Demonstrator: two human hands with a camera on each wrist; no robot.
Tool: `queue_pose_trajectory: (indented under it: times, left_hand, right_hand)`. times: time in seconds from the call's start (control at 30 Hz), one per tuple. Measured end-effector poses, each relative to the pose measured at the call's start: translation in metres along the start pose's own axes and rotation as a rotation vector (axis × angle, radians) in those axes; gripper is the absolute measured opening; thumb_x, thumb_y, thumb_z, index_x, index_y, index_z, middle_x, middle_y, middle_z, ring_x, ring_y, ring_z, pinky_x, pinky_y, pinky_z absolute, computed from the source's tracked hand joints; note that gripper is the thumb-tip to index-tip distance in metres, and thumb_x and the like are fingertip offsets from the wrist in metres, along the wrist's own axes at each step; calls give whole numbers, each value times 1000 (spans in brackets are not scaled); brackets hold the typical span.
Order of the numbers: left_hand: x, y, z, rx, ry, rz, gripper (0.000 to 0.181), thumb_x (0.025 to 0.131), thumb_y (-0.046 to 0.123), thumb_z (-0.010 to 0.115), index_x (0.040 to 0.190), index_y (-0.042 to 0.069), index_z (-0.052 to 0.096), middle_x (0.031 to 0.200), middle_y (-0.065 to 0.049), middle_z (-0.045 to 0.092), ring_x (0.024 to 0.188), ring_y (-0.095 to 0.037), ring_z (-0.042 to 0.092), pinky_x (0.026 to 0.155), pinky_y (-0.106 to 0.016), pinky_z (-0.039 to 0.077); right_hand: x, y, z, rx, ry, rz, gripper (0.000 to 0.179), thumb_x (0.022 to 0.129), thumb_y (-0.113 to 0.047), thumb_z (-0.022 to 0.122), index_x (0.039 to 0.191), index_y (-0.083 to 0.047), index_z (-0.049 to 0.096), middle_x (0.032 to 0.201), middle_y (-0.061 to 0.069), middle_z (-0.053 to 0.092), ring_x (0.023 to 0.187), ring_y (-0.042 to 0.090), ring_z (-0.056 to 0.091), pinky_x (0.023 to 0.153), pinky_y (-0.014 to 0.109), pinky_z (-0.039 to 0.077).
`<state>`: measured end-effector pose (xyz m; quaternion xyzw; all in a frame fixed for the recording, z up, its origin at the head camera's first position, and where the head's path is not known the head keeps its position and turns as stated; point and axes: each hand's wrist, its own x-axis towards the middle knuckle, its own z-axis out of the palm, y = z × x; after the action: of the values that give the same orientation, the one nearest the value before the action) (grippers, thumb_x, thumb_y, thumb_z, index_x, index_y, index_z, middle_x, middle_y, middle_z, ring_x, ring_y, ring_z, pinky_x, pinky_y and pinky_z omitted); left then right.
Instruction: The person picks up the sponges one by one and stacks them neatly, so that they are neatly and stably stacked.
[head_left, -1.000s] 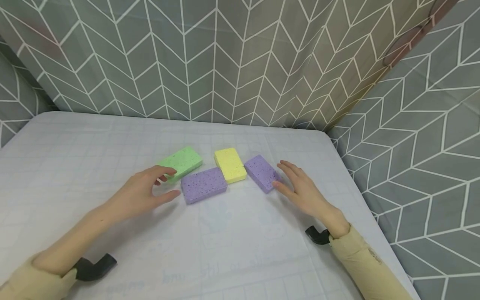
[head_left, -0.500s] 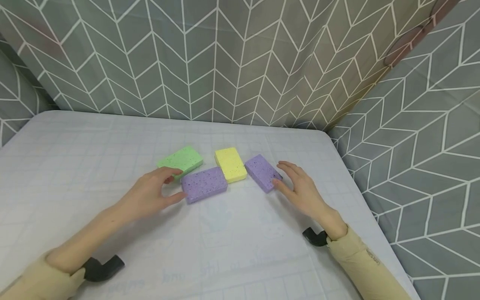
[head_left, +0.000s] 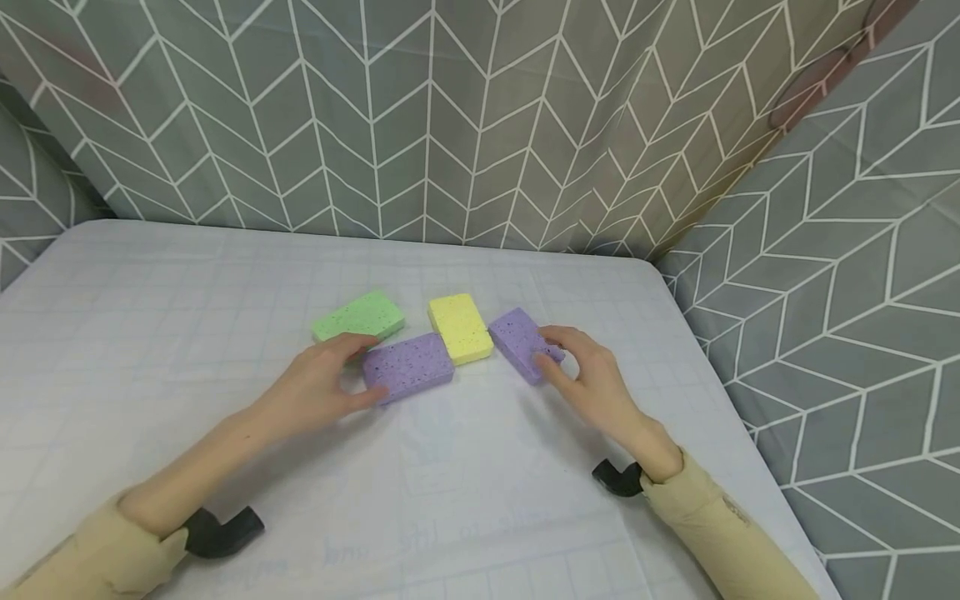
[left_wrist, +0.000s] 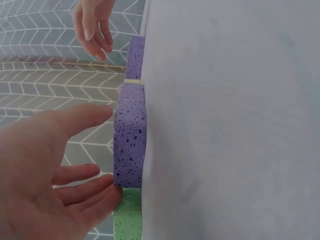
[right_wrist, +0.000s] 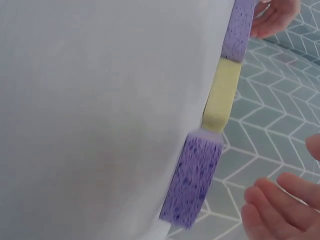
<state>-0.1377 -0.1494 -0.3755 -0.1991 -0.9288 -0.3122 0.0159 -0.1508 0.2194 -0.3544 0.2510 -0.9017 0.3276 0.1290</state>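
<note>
"A grey curtain (head_left: 405, 125) is hanging behind the white table (head_left: 187, 283)."

"Two pitted purple sponges (head_left: 411, 365) are lying there; left hand (head_left: 318, 383) and right hand (head_left: 592, 375) are hovering close, thumbs and fingers apart."

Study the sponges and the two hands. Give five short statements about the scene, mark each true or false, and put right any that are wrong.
1. In the head view, the yellow sponge lies between the left purple sponge and the right purple sponge. True.
2. The left hand and the right hand both reach out of beige sleeves. True.
3. The right hand grips the yellow sponge. False: it is at the right purple sponge.
4. The green sponge lies on the table. True.
5. In the head view, the green sponge lies right of the yellow sponge. False: it lies to the left.
</note>
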Motion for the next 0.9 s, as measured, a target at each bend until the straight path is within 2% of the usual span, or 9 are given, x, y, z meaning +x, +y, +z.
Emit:
queue_pose_trajectory:
  times: [0.37,0.5,0.73,0.9]
  left_hand:
    - [1,0,3,-55,-28,-19,79,76,28,87,139,-1,52,137,-20,58,121,-37,60,103,-53,50]
    - [1,0,6,-58,-16,-4,81,73,26,89,139,-2,51,138,-20,58,126,-37,56,106,-54,48]
    - [0,0,10,-50,13,27,80,72,24,90,138,-2,52,135,-19,59,125,-36,57,105,-52,48]
    - [-1,-1,12,-48,15,28,81,73,24,89,139,-3,51,137,-20,58,127,-37,55,106,-53,47]
  right_hand:
    - [7,-11,14,154,-16,81,25,96,-10,65,120,-4,67,115,14,71,105,24,68,94,48,55]
    - [8,-14,19,206,-27,108,23,96,-10,65,119,-6,68,113,12,72,104,22,69,94,45,55]
    - [9,-18,27,280,-54,142,22,97,-11,65,118,-5,69,111,10,72,101,19,69,90,32,57]
    - [7,-19,31,319,-60,157,22,97,-11,64,118,-6,69,113,13,71,101,19,68,91,33,57]
